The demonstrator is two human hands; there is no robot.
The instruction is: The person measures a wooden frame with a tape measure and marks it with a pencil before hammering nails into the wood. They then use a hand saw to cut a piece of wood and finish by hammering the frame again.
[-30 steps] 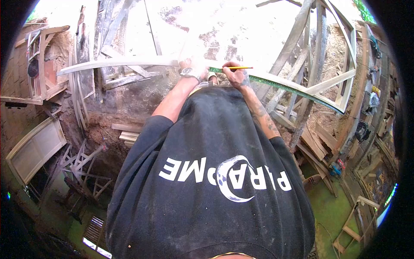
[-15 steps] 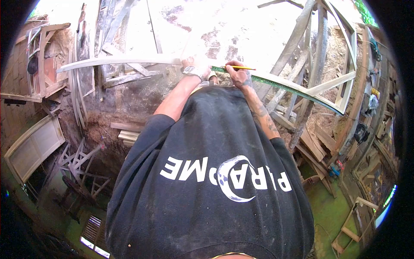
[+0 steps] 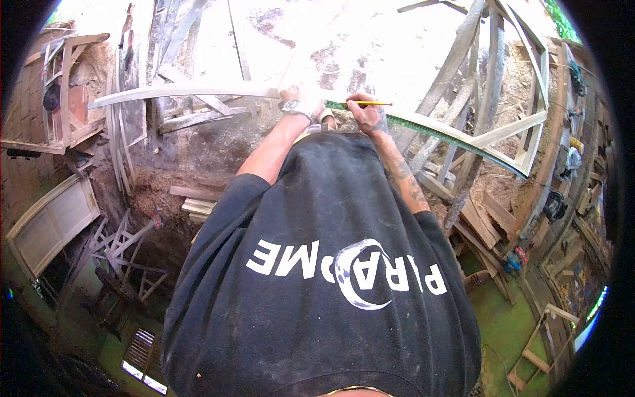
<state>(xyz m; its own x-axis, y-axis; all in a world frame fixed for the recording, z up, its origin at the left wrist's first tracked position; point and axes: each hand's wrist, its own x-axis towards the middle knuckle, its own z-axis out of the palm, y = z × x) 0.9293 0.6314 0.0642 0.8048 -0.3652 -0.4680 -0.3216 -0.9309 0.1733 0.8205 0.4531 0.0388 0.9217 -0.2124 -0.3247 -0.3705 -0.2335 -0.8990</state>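
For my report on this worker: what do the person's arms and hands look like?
Black short sleeves leave the forearms bare. The left hand has a wristwatch at its wrist; the right hand and its forearm carry dark tattoos. No gloves.

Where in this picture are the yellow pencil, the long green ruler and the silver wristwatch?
Yellow pencil (image 3: 374,103): head view, middle of its shaft.
Long green ruler (image 3: 430,127): head view, middle of its length.
Silver wristwatch (image 3: 294,106): head view, its case on the wrist.
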